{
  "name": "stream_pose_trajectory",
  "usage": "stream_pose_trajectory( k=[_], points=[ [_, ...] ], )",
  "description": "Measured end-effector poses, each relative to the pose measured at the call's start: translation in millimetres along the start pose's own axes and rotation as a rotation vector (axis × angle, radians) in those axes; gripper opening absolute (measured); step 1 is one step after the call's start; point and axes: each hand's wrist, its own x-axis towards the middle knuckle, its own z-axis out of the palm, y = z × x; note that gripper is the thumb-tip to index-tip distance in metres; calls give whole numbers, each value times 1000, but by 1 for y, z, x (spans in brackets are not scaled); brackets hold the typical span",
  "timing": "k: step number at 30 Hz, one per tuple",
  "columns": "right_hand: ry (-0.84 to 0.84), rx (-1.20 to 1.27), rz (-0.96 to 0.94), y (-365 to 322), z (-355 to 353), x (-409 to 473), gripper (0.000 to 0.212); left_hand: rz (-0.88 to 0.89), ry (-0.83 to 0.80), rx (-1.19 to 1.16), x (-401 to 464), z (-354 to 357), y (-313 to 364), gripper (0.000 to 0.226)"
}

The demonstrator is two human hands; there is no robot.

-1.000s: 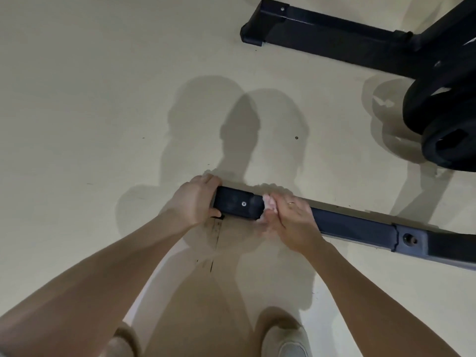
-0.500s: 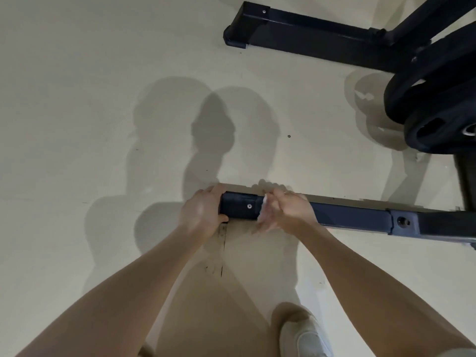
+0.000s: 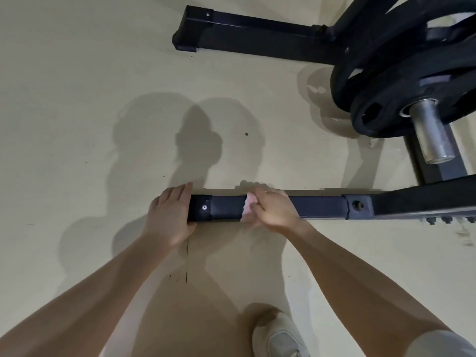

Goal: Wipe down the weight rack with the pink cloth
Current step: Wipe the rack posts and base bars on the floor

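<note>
The weight rack [image 3: 319,206] sat low on the pale floor [image 3: 77,99], and its near foot bar [image 3: 226,207] ran flat along the floor in front of the person, ending in a black end cap [image 3: 202,207] with a small screw in its top face. The left hand [image 3: 171,217] lay against that capped end of the foot bar, fingers straight and together along the end face, the thumb tucked under the bar's near edge; it pressed rather than clutched. Just along the foot bar from the end cap, the right hand [image 3: 274,211] was clenched around the pink cloth [image 3: 249,207], which was bunched up and pressed onto the top of the bar, a ruffled edge of it peeping out on the side toward the end cap. How much cloth was under the palm I could not tell.

Farther along the foot bar from the right hand there was a bolted joint [image 3: 358,205], and beyond it the frame rose toward a stack of black weight plates [image 3: 401,83] on a steel peg [image 3: 430,132]. A second foot bar [image 3: 247,32] lay on the floor well beyond the first, roughly parallel to it. On the near side of the foot bar, close to the person, a pale shoe [image 3: 279,336] stood on the floor, and shadows of the arms and head fell across the floor beyond the bar.
</note>
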Motion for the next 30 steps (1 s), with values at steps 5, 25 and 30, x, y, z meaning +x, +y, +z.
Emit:
stream_pose_trajectory(
  k=[5, 25, 30],
  points=[
    [6, -275, 325, 47, -23, -6, 41, 139, 50, -7, 10, 6, 47, 69],
    [200, -245, 51, 90, -14, -37, 29, 157, 26, 148, 33, 31, 121, 56],
    [90, -236, 135, 114, -49, -43, 23, 99, 31, 209, 32, 30, 127, 54]
  ],
)
